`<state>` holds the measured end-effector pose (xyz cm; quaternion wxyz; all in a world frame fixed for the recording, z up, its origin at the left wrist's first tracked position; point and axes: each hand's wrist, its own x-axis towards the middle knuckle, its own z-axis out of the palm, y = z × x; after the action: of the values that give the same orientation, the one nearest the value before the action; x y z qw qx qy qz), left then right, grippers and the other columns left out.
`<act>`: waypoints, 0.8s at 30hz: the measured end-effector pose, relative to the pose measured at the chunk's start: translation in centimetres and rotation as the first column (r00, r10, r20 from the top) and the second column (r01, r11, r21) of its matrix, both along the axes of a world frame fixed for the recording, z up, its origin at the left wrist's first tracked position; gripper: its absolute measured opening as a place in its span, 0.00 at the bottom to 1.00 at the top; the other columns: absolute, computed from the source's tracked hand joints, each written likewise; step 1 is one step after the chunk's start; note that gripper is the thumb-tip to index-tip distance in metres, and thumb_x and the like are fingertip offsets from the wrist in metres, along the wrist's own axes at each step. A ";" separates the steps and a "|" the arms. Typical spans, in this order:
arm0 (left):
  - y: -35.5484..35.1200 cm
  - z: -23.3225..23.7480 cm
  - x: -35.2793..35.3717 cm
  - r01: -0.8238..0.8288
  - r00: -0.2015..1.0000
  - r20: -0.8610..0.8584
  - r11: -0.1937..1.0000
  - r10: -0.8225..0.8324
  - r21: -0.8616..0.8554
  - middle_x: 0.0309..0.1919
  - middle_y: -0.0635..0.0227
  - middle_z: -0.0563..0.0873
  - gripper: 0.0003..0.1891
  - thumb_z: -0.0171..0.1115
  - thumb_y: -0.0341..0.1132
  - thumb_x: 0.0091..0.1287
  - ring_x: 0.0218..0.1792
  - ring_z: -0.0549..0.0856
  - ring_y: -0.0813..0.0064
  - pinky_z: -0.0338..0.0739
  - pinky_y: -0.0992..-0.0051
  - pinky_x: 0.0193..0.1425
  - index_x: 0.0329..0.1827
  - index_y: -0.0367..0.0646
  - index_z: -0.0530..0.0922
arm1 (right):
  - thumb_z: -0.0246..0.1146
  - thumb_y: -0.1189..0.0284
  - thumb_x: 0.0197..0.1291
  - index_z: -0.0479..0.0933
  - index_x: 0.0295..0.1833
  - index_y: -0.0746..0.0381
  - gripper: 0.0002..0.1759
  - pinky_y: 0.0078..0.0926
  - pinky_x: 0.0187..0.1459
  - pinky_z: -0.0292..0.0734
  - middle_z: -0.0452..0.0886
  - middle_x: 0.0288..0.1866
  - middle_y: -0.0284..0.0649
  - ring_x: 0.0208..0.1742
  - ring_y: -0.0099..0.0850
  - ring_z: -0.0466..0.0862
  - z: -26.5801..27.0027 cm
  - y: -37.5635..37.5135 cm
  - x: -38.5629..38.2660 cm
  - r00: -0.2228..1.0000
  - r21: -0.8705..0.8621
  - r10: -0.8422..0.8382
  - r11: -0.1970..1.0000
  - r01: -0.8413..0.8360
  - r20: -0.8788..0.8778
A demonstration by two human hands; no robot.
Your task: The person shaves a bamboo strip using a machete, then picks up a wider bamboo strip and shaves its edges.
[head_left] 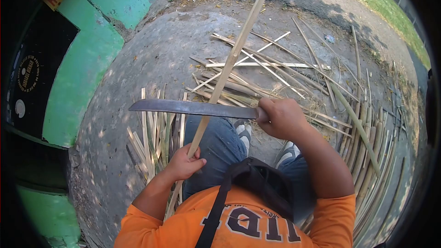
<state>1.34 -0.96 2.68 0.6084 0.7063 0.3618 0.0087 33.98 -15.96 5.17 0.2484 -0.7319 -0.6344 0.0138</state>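
A long, pale bamboo strip (231, 60) slants upward across the view, from beside my body to past the top edge. My left hand (184, 162) is closed round its lower part. In my right hand (281, 118) is the handle of a machete (193, 108), gripped with the fingers wrapped round it. The long, dark blade points left and lies across the strip, a little above my left hand. Below the blade are my bent knees in blue jeans (209, 151).
Split bamboo strips (271, 66) lie in a loose heap on the concrete ahead. More cut strips (149, 133) are by my left leg. Long bamboo poles (367, 151) are stacked at the right. A green wall (82, 78) stands on the left. A black bag (259, 181) hangs at my front.
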 end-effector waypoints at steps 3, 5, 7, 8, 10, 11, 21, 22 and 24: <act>0.0 0.6 0.9 0.030 0.999 -0.013 0.995 -0.029 0.099 0.25 0.80 0.72 0.13 0.71 0.28 0.67 0.26 0.70 0.88 0.66 0.79 0.29 0.39 0.46 0.70 | 0.70 0.60 0.59 0.77 0.40 0.56 0.14 0.47 0.36 0.81 0.85 0.30 0.41 0.34 0.47 0.88 0.3 0.0 -0.2 1.000 0.027 0.030 0.999 -0.029 -0.010; -0.3 1.4 1.7 0.034 0.999 -0.015 0.996 -0.033 0.088 0.25 0.80 0.72 0.13 0.71 0.28 0.68 0.26 0.70 0.88 0.66 0.79 0.28 0.39 0.46 0.70 | 0.69 0.63 0.58 0.76 0.40 0.57 0.12 0.47 0.35 0.80 0.84 0.29 0.41 0.33 0.47 0.87 0.3 0.1 -0.4 0.999 0.070 0.050 0.996 -0.050 0.009; -0.3 1.5 2.2 0.042 0.999 -0.019 0.996 -0.040 0.084 0.24 0.80 0.71 0.13 0.71 0.28 0.68 0.25 0.70 0.88 0.66 0.79 0.28 0.39 0.46 0.70 | 0.67 0.68 0.56 0.76 0.39 0.58 0.09 0.48 0.33 0.79 0.81 0.26 0.42 0.30 0.48 0.85 0.1 0.2 -0.8 0.997 0.114 0.059 0.991 -0.064 0.047; -0.4 1.3 2.4 0.048 0.999 -0.024 0.995 -0.046 0.084 0.24 0.80 0.71 0.13 0.71 0.28 0.68 0.25 0.69 0.88 0.66 0.79 0.28 0.39 0.46 0.70 | 0.68 0.68 0.55 0.76 0.39 0.58 0.09 0.48 0.33 0.79 0.81 0.26 0.42 0.29 0.47 0.85 0.0 0.4 -1.0 0.997 0.115 0.055 0.992 -0.060 0.049; -0.4 0.6 2.6 0.059 0.998 -0.006 0.994 -0.059 0.096 0.24 0.80 0.71 0.14 0.71 0.29 0.67 0.25 0.69 0.88 0.66 0.79 0.28 0.39 0.47 0.70 | 0.68 0.68 0.54 0.76 0.38 0.58 0.09 0.47 0.32 0.79 0.81 0.26 0.41 0.29 0.46 0.85 -0.2 0.6 -1.4 0.998 0.114 0.046 0.992 -0.052 0.052; -0.4 0.0 2.7 0.063 0.998 0.016 0.992 -0.065 0.109 0.25 0.80 0.71 0.14 0.71 0.29 0.67 0.25 0.69 0.89 0.66 0.79 0.28 0.39 0.47 0.70 | 0.69 0.66 0.54 0.76 0.38 0.57 0.11 0.46 0.33 0.79 0.83 0.27 0.40 0.30 0.45 0.86 -0.5 0.7 -1.5 0.998 0.106 0.039 0.993 -0.045 0.057; 1.7 0.4 2.9 0.227 0.972 0.074 0.970 -0.222 -0.083 0.25 0.82 0.68 0.17 0.75 0.27 0.63 0.27 0.66 0.89 0.64 0.80 0.32 0.39 0.48 0.70 | 0.70 0.69 0.53 0.76 0.38 0.58 0.11 0.44 0.31 0.78 0.81 0.26 0.40 0.28 0.45 0.85 -2.6 2.6 -2.3 0.995 0.258 0.068 0.963 -0.083 0.067; 1.8 0.5 3.2 0.238 0.970 0.081 0.964 -0.230 -0.121 0.25 0.83 0.68 0.17 0.75 0.27 0.63 0.27 0.66 0.89 0.64 0.80 0.32 0.39 0.48 0.70 | 0.70 0.69 0.52 0.76 0.38 0.58 0.11 0.44 0.31 0.78 0.81 0.26 0.40 0.28 0.44 0.85 -2.6 2.7 -2.4 0.995 0.264 0.077 0.960 -0.092 0.065; 1.8 0.7 3.7 0.263 0.964 0.095 0.945 -0.249 -0.196 0.25 0.83 0.68 0.17 0.75 0.26 0.63 0.27 0.66 0.90 0.64 0.80 0.31 0.39 0.48 0.70 | 0.70 0.69 0.53 0.75 0.37 0.58 0.10 0.43 0.31 0.78 0.81 0.26 0.40 0.28 0.44 0.85 -2.5 2.9 -2.6 0.994 0.229 0.072 0.969 -0.089 0.081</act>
<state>5.05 0.79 3.34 0.6866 0.6795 0.2446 -0.0837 31.35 -13.10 2.67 0.3087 -0.6715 -0.6693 -0.0766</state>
